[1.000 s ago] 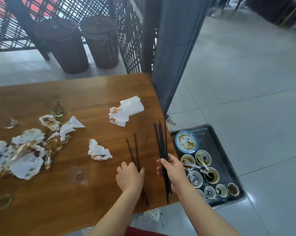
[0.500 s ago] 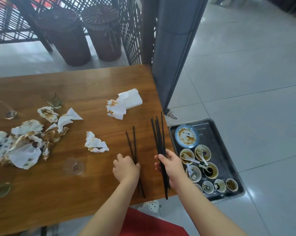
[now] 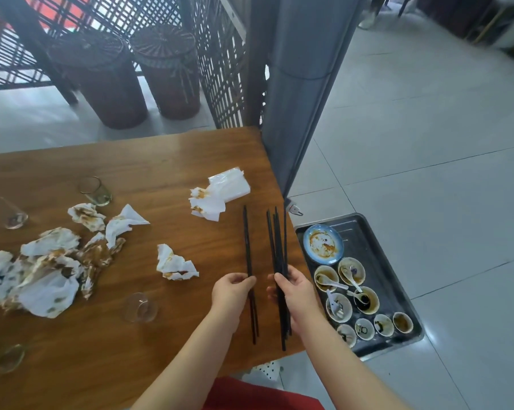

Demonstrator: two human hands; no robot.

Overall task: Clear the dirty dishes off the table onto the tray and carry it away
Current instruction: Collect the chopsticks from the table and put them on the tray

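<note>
Near the lower middle of the head view, the left hand [image 3: 230,291] was curled around a pair of black chopsticks [image 3: 246,241], thumb and fingers pinching them partway along so that their far ends pointed toward the top of the frame and their near ends ran down past the wrist. Just to its right, apart from it, the right hand [image 3: 294,291] was clenched around a thicker bundle of black chopsticks [image 3: 278,241], held almost parallel to the pair. Both sets hung over the right end of the brown wooden surface [image 3: 161,161]. At the right of the frame, the dark metal tray [image 3: 377,250] lay on the pale tiled floor just beside the surface's edge. It carried a blue plate [image 3: 323,241] smeared with sauce at its far end, and nearer, a cluster of small stained bowls [image 3: 402,322], some with white spoons [image 3: 332,282] in them. On the surface, a crumpled napkin [image 3: 175,263] sat left of the hands, a heap of soiled napkins [image 3: 42,276] filled the left edge, and a tissue pack [image 3: 220,190] lay above the chopsticks. Several clear glasses [image 3: 97,191] stood among the napkins. At the upper left, two wicker stools [image 3: 101,78] stood by a lattice screen, and a grey post [image 3: 303,84] rose at the surface's far corner.
</note>
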